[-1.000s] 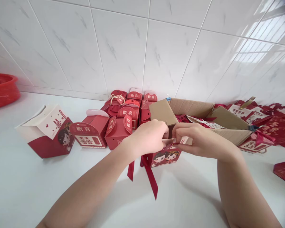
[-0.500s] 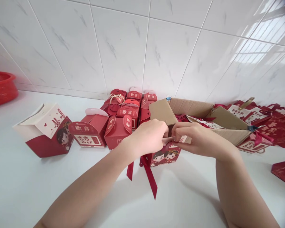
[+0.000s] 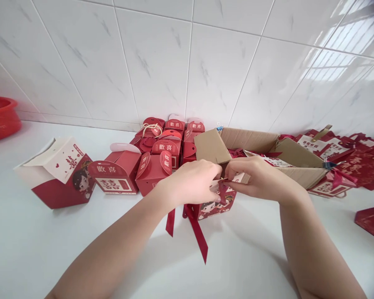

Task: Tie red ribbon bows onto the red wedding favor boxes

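Note:
A red and white gift box [image 3: 216, 209] with cartoon faces stands upright on the table under both my hands. My left hand [image 3: 196, 178] is closed at its top flap, the thumb lower down by a short piece of dark red ribbon [image 3: 223, 192]. My right hand [image 3: 258, 178] pinches the ribbon at the flap's edge from the other side. The fingers partly cover the top of the box. Two longer ribbon tails [image 3: 198, 234] trail from its left side onto the table.
Several red gift boxes [image 3: 166, 147] cluster by the tiled wall, with an open-topped white and red box [image 3: 60, 174] further left. A cardboard carton [image 3: 252, 139] holding red items stands behind my right hand. Red bags [image 3: 355, 162] lie right; a red plastic basket [image 3: 1, 120] sits far left.
The short piece of red ribbon now shows between my fingers at the box top. My left thumb has come down lower. The view has shifted slightly.

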Tool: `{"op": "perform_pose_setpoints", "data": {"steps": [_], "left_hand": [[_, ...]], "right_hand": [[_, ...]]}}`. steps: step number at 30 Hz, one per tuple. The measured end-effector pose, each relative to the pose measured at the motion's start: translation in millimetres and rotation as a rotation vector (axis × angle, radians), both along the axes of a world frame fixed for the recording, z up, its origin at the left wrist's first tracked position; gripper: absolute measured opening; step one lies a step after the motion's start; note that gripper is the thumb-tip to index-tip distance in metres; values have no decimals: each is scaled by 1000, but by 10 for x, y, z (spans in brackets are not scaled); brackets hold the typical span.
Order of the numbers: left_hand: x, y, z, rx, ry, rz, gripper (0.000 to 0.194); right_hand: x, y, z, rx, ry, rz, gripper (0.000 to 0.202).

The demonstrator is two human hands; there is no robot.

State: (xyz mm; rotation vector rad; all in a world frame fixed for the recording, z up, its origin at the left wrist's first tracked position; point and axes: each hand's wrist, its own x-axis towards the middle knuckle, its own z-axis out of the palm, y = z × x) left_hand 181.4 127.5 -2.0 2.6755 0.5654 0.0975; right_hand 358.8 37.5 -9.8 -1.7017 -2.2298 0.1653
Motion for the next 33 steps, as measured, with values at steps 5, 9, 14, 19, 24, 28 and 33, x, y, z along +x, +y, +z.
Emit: {"op": "perform_pose_setpoints", "data": {"steps": [5,9,14,19,24,28,33], "left_hand": [[75,-45,-21,42,-14,44,23],[11,-12,42,14,-11,62,46],[-91,5,139,31,-43,139,52],[74,-93,32,263,20,156,43],[182,-155,-77,395,63,169,30],[102,-133,-10,346,34,169,9],[-15,-148,140,241,21,172,27]], "right_hand": [[2,31,1,30,27,-12,10],[20,41,4,11,56,-12,10],[48,50,-9,-42,90,-35,12],[24,47,-5,-97,125,-17,13],[8,56,-11,-114,160,2,15],[22,53,-27,-105,158,5,15],[-3,26,-10,-123,193,51,15]]}}
